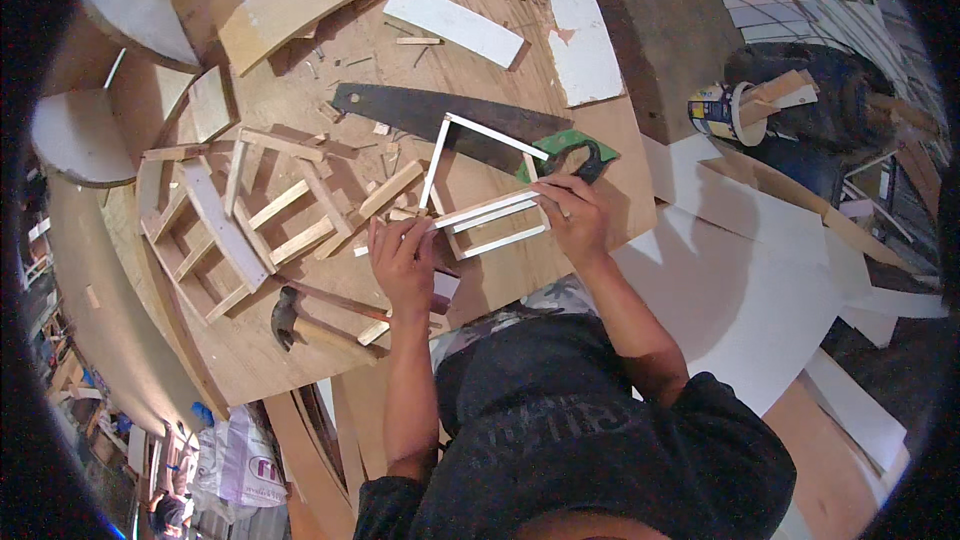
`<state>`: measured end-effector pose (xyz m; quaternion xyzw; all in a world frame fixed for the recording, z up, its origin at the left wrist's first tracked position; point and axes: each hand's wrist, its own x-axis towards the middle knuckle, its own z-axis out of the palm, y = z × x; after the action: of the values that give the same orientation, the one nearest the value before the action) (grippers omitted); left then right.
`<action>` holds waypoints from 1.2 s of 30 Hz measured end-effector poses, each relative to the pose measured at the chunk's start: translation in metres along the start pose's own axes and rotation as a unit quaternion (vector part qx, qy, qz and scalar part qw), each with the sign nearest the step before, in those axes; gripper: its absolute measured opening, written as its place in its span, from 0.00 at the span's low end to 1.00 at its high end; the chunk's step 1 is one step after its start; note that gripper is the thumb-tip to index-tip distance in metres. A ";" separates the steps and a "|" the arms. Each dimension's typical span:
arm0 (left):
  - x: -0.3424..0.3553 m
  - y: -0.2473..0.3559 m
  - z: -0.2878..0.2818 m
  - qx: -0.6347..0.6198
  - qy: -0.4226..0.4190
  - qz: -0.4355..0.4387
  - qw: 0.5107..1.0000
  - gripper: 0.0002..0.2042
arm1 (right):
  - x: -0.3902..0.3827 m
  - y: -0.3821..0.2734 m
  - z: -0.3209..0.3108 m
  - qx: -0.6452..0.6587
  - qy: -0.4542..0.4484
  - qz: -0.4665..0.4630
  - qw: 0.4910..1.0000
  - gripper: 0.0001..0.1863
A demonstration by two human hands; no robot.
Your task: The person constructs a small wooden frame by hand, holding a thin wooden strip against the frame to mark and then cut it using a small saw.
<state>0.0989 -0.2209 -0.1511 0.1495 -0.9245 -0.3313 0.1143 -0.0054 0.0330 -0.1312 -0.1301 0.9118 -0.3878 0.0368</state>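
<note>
Both our hands on the white-edged frame (487,207), neither nearer. Its near strip runs lengthwise between them, rising rightward: left hand (402,252) pinching near one end, right hand (572,215) the other. Saw (400,112) just beyond, on the table (240,365).

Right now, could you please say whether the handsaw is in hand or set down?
Set down: the handsaw lies on the table; left hand and right hand grip the white-edged frame.
</note>
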 end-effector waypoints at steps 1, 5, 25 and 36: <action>0.001 0.000 0.003 -0.010 0.004 0.002 1.000 0.12 | 0.002 -0.001 -0.001 -0.006 -0.001 0.005 1.000 0.15; 0.004 -0.002 0.008 -0.014 0.011 0.001 1.000 0.12 | 0.000 0.004 0.007 0.020 0.028 0.056 0.998 0.15; 0.008 -0.006 0.010 -0.002 0.013 -0.026 1.000 0.12 | -0.001 0.006 0.024 0.024 0.070 0.100 0.992 0.14; 0.006 -0.008 0.007 -0.014 0.004 -0.033 0.999 0.12 | -0.002 0.003 0.024 -0.022 0.066 0.085 0.994 0.16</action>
<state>0.0929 -0.2243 -0.1607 0.1797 -0.9138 -0.3475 0.1088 0.0002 0.0186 -0.1497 -0.0272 0.9284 -0.3706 0.0064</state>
